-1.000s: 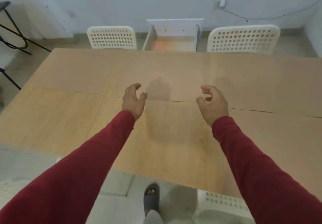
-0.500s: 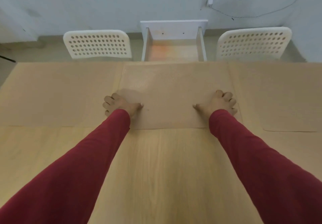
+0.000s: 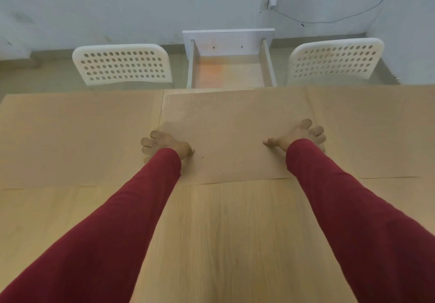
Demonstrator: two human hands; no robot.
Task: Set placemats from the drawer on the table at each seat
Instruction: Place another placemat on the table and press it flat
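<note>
1. Outward from the fingers: the left hand (image 3: 164,144) lies with its fingers curled over the left edge of the middle placemat (image 3: 226,137), thumb pressed flat on the mat's top; whether the fingertips reach under the edge cannot be told.
2. Likewise the right hand (image 3: 300,135) rests at the mat's right edge, fingers slightly spread and bent over it, thumb extended inward along the surface.
3. Position of the task's thing: the middle placemat lies flat on the far half of the table (image 3: 223,232), its far edge at the table's far rim, just in front of the open drawer (image 3: 230,69).
4. Neighbouring mats: a left placemat (image 3: 77,137) and a right placemat (image 3: 372,130) flank it; the middle mat appears to overlap both slightly at its side edges.
5. Step in hand, as judged: squaring and settling this mat. Even pressure from both thumbs, with both hands moved together, should keep it from skewing; its near edge is best aligned with the near edges of its neighbours.
6. Edges to watch: the far rim has no margin, so any push away risks overhang toward the drawer; sideways slides would deepen the overlaps.
7. Open room: the near half of the table is bare wood, free for drawing the mat nearer.
8. Seating: the left chair (image 3: 122,64) and right chair (image 3: 334,60) stand beyond the far rim, either side of the drawer, which looks empty where visible.
</note>
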